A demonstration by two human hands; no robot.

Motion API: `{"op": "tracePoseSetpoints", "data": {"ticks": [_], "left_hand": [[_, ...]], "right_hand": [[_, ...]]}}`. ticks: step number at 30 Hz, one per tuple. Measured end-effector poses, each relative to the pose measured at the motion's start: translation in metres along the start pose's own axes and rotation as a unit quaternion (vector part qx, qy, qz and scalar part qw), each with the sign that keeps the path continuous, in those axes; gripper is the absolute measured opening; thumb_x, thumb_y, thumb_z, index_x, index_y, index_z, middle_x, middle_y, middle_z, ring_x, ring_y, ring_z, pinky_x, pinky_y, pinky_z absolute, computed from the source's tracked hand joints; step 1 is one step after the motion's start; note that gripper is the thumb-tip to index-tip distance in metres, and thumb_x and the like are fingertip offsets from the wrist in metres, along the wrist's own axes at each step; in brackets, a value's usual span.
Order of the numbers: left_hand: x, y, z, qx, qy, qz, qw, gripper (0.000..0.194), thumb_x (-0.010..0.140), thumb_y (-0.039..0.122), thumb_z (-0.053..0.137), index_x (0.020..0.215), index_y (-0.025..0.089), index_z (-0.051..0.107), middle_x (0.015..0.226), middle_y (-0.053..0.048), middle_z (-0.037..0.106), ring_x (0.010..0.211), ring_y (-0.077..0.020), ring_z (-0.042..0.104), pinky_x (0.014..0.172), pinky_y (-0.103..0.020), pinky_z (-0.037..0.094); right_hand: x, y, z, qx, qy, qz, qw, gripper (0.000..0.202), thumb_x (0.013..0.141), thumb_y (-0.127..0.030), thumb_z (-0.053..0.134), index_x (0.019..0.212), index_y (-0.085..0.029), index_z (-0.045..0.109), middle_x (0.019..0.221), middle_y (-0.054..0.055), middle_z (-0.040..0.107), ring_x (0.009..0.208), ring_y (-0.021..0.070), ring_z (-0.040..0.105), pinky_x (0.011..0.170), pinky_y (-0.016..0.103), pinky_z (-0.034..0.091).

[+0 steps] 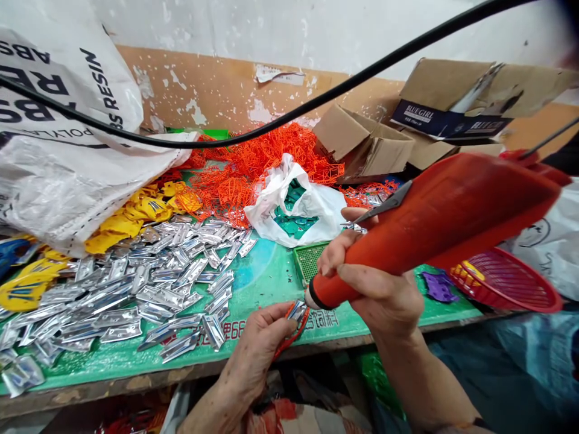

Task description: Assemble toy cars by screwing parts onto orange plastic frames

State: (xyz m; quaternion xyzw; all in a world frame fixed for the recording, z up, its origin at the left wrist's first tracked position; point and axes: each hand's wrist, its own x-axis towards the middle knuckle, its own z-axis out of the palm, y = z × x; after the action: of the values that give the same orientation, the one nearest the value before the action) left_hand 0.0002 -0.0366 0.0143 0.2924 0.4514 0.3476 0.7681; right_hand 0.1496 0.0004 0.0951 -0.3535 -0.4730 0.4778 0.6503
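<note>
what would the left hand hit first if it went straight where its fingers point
Most likely the nose of the red electric screwdriver in the right hand; the silver metal plate in the left hand looks close to it, though depth is unclear.

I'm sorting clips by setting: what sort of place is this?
Probably a small assembly workshop: metal pieces lie heaped on the green bench, a resin sack is behind them, and the right hand holds a red tool.
</note>
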Motion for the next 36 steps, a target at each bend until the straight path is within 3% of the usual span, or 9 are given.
{"op": "tracePoseSetpoints", "data": {"ticks": [4, 14, 23, 31, 34, 36], "left_hand": [[0.0, -0.001, 0.0, 0.003, -0.002, 0.006, 1.0, 0.03, 0.071, 0.022, 0.067, 0.097, 0.014, 0.079, 0.069, -0.002, 0.07, 0.063, -0.0127, 0.054, 0.062, -0.023, 0.037], [0.003, -0.006, -0.003, -0.007, -0.007, 0.004, 1.0, 0.031, 0.067, 0.025, 0.071, 0.095, 0.014, 0.079, 0.07, -0.002, 0.069, 0.067, -0.0157, 0.056, 0.064, -0.025, 0.04], [0.005, -0.012, -0.004, -0.061, 0.012, -0.005, 0.998, 0.033, 0.064, 0.021, 0.072, 0.095, 0.014, 0.079, 0.072, -0.003, 0.071, 0.064, -0.0137, 0.056, 0.061, -0.022, 0.04], [0.002, -0.008, -0.005, -0.096, 0.048, -0.01, 0.994, 0.034, 0.061, 0.019, 0.076, 0.095, 0.014, 0.079, 0.073, -0.003, 0.076, 0.062, -0.0107, 0.058, 0.059, -0.018, 0.042], [0.001, -0.002, -0.007, -0.096, 0.052, 0.001, 0.994, 0.035, 0.061, 0.023, 0.081, 0.095, 0.015, 0.079, 0.079, -0.004, 0.077, 0.067, -0.0115, 0.061, 0.064, -0.018, 0.045], [0.0, 0.002, -0.01, -0.101, 0.061, 0.01, 0.993, 0.038, 0.059, 0.027, 0.085, 0.095, 0.017, 0.079, 0.085, -0.004, 0.078, 0.073, -0.013, 0.063, 0.07, -0.019, 0.047]], "right_hand": [[-0.003, 0.004, -0.004, -0.024, -0.018, -0.01, 0.999, 0.016, 0.065, -0.026, 0.073, 0.078, -0.028, 0.065, 0.067, -0.001, 0.058, 0.06, 0.0201, 0.052, 0.066, 0.043, 0.046], [-0.004, 0.007, -0.006, -0.056, -0.028, -0.019, 0.998, 0.011, 0.066, -0.027, 0.071, 0.063, -0.021, 0.062, 0.067, 0.001, 0.057, 0.066, 0.0188, 0.055, 0.07, 0.039, 0.049], [-0.005, 0.017, -0.01, -0.056, -0.044, -0.038, 0.997, 0.009, 0.069, -0.027, 0.069, 0.066, -0.023, 0.062, 0.068, 0.0, 0.058, 0.069, 0.0186, 0.057, 0.072, 0.04, 0.051], [-0.005, 0.021, -0.006, -0.033, -0.048, -0.059, 0.997, 0.02, 0.066, -0.025, 0.07, 0.085, -0.025, 0.063, 0.065, -0.003, 0.056, 0.063, 0.017, 0.056, 0.066, 0.037, 0.051], [0.004, 0.009, -0.006, -0.014, -0.021, -0.074, 0.997, 0.022, 0.066, -0.024, 0.068, 0.087, -0.024, 0.062, 0.064, -0.004, 0.055, 0.057, 0.0147, 0.053, 0.062, 0.036, 0.05], [0.018, 0.004, -0.012, -0.019, 0.032, -0.102, 0.994, 0.021, 0.064, -0.023, 0.067, 0.084, -0.023, 0.063, 0.063, -0.004, 0.056, 0.056, 0.0143, 0.053, 0.062, 0.035, 0.05]]}}
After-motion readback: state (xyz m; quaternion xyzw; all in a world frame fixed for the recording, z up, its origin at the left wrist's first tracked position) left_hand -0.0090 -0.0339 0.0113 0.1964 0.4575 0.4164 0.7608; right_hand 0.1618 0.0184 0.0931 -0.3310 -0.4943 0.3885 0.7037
